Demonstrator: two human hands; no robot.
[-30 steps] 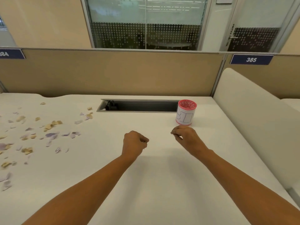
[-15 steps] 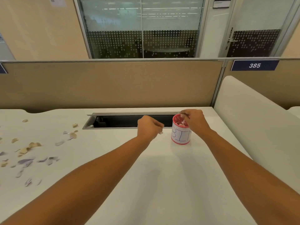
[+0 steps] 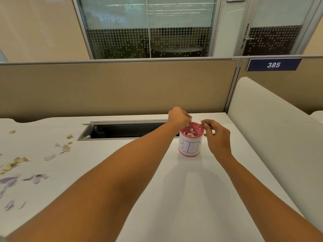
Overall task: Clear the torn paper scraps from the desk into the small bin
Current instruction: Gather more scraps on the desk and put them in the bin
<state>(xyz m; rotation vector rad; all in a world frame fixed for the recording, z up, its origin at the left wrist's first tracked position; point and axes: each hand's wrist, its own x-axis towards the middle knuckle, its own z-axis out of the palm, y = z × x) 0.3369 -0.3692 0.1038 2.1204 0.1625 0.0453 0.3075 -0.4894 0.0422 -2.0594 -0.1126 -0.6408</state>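
The small bin [image 3: 190,147], a pink cup with a white label reading BIN, stands on the white desk [image 3: 174,198] right of the middle. Pale scraps [image 3: 190,133] lie inside it. My left hand [image 3: 178,117] hovers over the bin's left rim, its fingers curled downward around paper scraps at the opening. Just to the right of the rim is my right hand [image 3: 216,135], fingers loosely curled with nothing seen in them. Several tan and lilac torn paper scraps [image 3: 64,147] are strewn over the desk's left side.
A dark open cable slot [image 3: 125,131] runs along the desk just behind and left of the bin. A tan partition [image 3: 113,88] closes the back. A white padded divider [image 3: 271,128] borders the right side.
Both hands travelled from the desk's middle to the bin. My right hand went over the opening, then drew back to the right of the rim; my left hand moved over the bin.
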